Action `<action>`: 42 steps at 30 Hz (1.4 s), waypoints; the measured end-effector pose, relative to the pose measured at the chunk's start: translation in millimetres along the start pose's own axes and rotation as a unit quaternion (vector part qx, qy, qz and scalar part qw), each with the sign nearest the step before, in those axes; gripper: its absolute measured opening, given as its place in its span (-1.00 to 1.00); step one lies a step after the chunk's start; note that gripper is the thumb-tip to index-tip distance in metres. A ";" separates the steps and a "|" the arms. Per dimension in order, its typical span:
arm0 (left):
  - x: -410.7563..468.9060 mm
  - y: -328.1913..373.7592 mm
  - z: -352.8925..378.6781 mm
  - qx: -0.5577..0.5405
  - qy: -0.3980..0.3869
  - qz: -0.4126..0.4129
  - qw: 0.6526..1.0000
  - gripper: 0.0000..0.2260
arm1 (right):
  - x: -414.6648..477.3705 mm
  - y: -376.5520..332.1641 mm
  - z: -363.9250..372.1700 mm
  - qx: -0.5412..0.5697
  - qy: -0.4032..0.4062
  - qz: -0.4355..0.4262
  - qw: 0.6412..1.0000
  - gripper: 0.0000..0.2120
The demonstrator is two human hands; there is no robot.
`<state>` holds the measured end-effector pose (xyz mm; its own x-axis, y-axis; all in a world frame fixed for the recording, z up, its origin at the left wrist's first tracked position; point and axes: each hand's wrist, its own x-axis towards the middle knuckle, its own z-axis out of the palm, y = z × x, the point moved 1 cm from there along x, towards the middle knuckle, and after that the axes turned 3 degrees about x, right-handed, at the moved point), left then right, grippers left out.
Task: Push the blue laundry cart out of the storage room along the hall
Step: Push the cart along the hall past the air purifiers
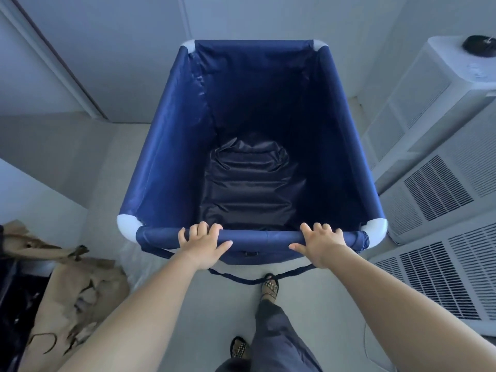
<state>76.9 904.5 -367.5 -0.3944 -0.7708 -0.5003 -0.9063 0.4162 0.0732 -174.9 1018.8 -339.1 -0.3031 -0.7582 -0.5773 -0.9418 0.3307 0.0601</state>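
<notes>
Navy-blue fabric laundry cart (171, 146), white plastic corner caps (128, 224); darker navy liner inside. White slatted appliance units (440, 183). Crumpled brown paper (80, 291). Woven black-tan sandals (270, 287), grey trousers (279, 336).

A pale floor (188, 304) runs forward to a light wall (120, 36), where a dark-edged door frame (61, 63) slants down on the left. Along the right side stand white vented units (442, 189), one behind another, with a small dark object (479, 45) on top of the farthest. At lower left, crumpled brown paper (80, 296) is heaped on the floor beside something dark (16, 304) that cannot be made out. The light is dim, cool and bluish.
</notes>
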 end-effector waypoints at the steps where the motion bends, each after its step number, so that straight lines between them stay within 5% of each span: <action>1: 9.5 0.1 -6.2 0.003 0.002 0.000 1.000 -0.56 | 8.2 0.6 -5.4 -0.001 0.000 0.002 1.000 -0.38; 21: 199.4 3.8 -127.1 0.044 -0.039 0.010 0.998 -0.58 | 178.3 20.5 -114.2 0.012 -0.002 0.026 1.000 -0.39; 34: 300.7 -0.5 -201.3 0.078 -0.101 0.085 0.988 -0.58 | 245.3 17.7 -165.8 0.026 0.002 0.069 0.997 -0.40; 42: 356.1 -3.9 -231.5 0.122 -0.050 0.139 0.982 -0.58 | 285.8 16.9 -197.5 0.081 -0.021 0.109 0.990 -0.39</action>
<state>-95.2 516.8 -346.3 -0.5927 -0.5652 -0.5738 -0.6983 0.7157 0.0162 -306.2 696.7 -342.3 -0.4867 -0.6361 -0.5987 -0.8179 0.5726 0.0566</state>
